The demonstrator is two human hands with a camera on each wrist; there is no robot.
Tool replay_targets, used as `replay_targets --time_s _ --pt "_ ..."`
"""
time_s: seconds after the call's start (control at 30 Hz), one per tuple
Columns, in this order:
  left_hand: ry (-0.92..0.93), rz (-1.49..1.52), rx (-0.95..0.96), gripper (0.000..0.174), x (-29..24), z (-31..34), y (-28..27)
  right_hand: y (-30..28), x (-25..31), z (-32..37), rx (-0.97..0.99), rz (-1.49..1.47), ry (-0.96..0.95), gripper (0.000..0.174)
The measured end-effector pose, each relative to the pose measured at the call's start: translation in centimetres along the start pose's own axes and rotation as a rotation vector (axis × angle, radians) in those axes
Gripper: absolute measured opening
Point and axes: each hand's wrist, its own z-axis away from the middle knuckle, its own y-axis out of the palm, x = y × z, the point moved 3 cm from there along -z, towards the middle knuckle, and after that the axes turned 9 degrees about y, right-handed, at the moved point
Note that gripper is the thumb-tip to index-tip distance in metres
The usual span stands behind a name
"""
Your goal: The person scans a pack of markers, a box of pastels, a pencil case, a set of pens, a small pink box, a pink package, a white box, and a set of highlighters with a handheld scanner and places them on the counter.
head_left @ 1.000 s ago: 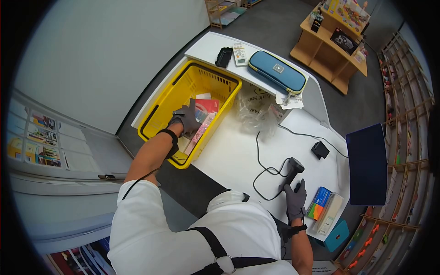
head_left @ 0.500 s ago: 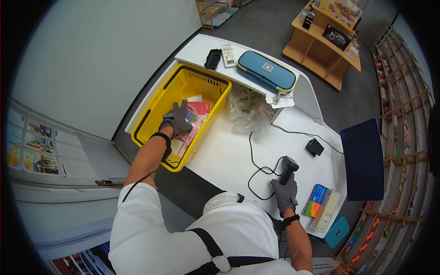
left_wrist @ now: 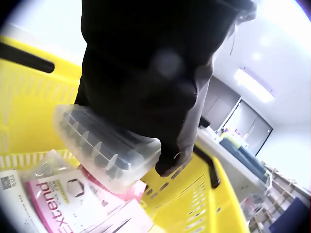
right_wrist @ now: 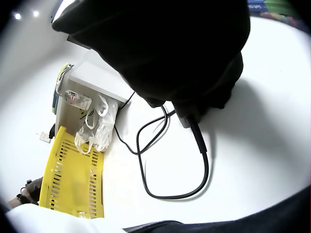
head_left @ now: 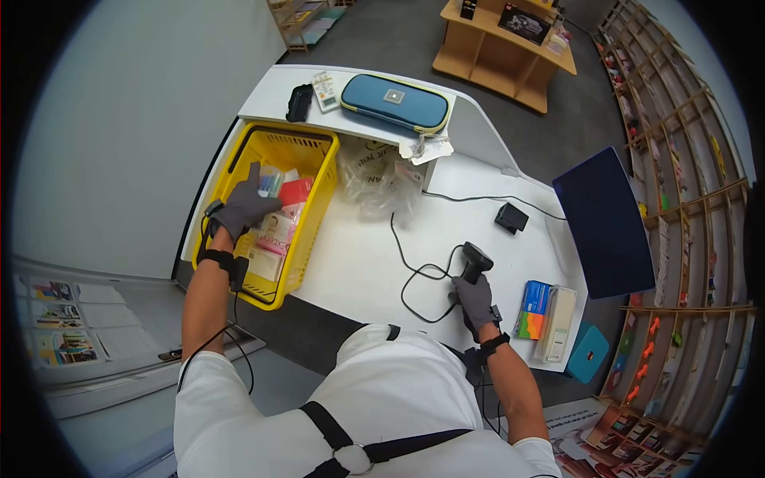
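The left hand [head_left: 243, 209] has its fingers spread wide, with a clear plastic case [left_wrist: 104, 150] gripped between the thumb and the others; how firmly, I can't tell from here. The right hand [head_left: 476, 304] has its fingers curled round the handle of a black scanner [head_left: 478, 256], with little gap left.

The case is inside the yellow basket [head_left: 317, 219], above the packages, and I can't make out whether it touches them. From the left wrist it looks tilted, its long axis slanting from one side of the hand down to the fingertips; the far end is partly covered. The scanner's head points away from the person, its long axis running outward from the grip, and its cable [head_left: 408, 296] loops over the white surface [head_left: 358, 263].

I'd judge the step in hand to be picking the case out while the scanner is kept ready. The next move would seem to call for raising the case over the basket's rim and turning a printed side toward the scanner.

Under the case lie a pink-and-white package [left_wrist: 63, 199] and a red one [head_left: 296, 192]. Further out, a crumpled plastic bag [head_left: 378, 179] sits beside the basket, and a dark monitor [head_left: 606, 223] stands beyond the scanner.
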Motion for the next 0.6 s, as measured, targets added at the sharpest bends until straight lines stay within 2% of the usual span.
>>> replay_targets --time_s 0.1,0.2,0.23,0.27,0.33,0.37,0.43,0.47,0.53,0.6 --pt "0.028 0.062 -0.056 0.119 -2.0 0.7 -2.2 0.1 0.3 -0.7 -0.045 -0.108 0.080 0.038" --pt "0.189 0.553 -0.119 0.109 -4.9 1.6 -3.1 0.1 -1.7 -3.9 0.055 -0.091 0.081 0.038" --pt "0.190 0.550 -0.123 0.109 -6.1 2.1 -3.6 0.3 -2.2 -4.5 0.098 -0.081 0.083 0.038" --pt "0.219 0.715 -0.078 0.107 -7.6 2.8 -4.1 0.4 -2.0 -4.2 0.099 -0.082 0.077 0.038" --pt "0.276 1.046 0.020 0.102 -10.2 4.2 -4.3 0.3 -1.8 -2.8 0.232 -0.275 0.099 0.038" --pt "0.274 1.046 0.020 0.102 -10.6 4.5 -4.1 0.2 -1.6 -2.0 0.299 -0.372 0.115 0.038" --pt "0.243 1.479 0.237 0.099 -12.0 5.2 -3.1 -0.8 0.3 0.4 0.299 -0.342 0.103 0.039" --pt "0.248 1.476 0.240 0.099 -12.9 5.4 -2.6 -1.4 1.7 1.6 0.296 -0.315 0.086 0.040" --pt "0.272 1.678 0.329 0.097 -15.5 6.2 -1.1 -2.6 3.7 3.1 0.281 -0.296 0.067 0.041" --pt "0.285 1.776 0.399 0.097 -17.6 6.8 0.5 -3.7 5.2 4.3 0.252 -0.380 -0.018 0.041"
